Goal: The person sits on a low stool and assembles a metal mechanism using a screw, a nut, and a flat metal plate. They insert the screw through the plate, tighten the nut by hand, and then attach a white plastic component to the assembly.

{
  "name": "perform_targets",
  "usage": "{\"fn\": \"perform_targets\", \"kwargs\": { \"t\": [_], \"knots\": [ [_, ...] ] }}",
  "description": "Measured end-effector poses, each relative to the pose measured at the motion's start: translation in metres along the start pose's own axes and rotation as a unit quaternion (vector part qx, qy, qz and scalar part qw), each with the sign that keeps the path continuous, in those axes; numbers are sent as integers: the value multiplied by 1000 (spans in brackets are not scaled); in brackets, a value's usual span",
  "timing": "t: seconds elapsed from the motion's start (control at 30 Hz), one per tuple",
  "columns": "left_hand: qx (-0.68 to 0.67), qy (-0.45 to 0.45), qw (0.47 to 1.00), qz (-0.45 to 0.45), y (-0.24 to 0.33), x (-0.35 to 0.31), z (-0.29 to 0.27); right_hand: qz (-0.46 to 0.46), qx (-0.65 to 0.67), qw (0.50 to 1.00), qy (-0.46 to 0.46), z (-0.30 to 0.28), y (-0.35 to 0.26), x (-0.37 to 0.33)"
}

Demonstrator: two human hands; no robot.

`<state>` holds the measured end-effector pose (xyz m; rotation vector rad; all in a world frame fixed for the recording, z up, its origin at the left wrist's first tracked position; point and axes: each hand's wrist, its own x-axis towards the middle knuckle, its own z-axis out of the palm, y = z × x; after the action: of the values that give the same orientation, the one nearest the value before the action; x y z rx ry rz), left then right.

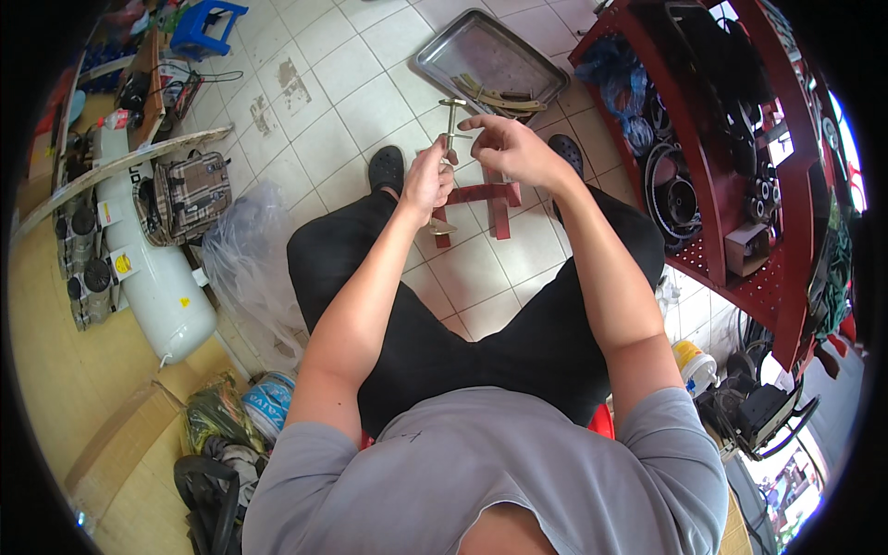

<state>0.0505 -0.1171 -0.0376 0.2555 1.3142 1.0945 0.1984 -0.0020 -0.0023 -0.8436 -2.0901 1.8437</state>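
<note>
My left hand (427, 185) is closed around a brass-coloured metal piece (452, 116), a slim upright shaft with a flat crosspiece at its top. More brass-coloured metal (442, 227) shows below the fist; my fingers hide how the two join. A thin short pin seems to stick out of the shaft toward my right hand (511, 153). That hand is held just to the right of the shaft, index finger stretched toward it and thumb apart, with nothing visible in its grasp. Beneath both hands stands a red metal frame (500, 220) on the floor between my feet.
A grey metal tray (444, 44) holding long brass-coloured parts lies ahead on the tiles. At right rises a red shelf rack (712, 273) with coiled and round parts. On the left are a white tank (162, 296), a plaid bag (191, 196), clear plastic (250, 245) and a blue stool (199, 35).
</note>
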Motion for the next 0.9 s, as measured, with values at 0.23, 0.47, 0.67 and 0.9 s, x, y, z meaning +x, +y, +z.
{"fn": "perform_targets", "kwargs": {
  "t": [0.23,0.47,0.67,0.9],
  "knots": [
    [134,131,972,143,-9,12,-2,-135,-279,938,157,12,4,1],
    [387,220,839,314,8,2,17,-143,-436,869,184,8,15,-1],
    [337,198,876,282,14,-3,23,-129,-433,866,213,23,12,-3],
    [323,209,868,314,15,-6,28,-99,-389,893,204,27,4,-4]
  ]
}}
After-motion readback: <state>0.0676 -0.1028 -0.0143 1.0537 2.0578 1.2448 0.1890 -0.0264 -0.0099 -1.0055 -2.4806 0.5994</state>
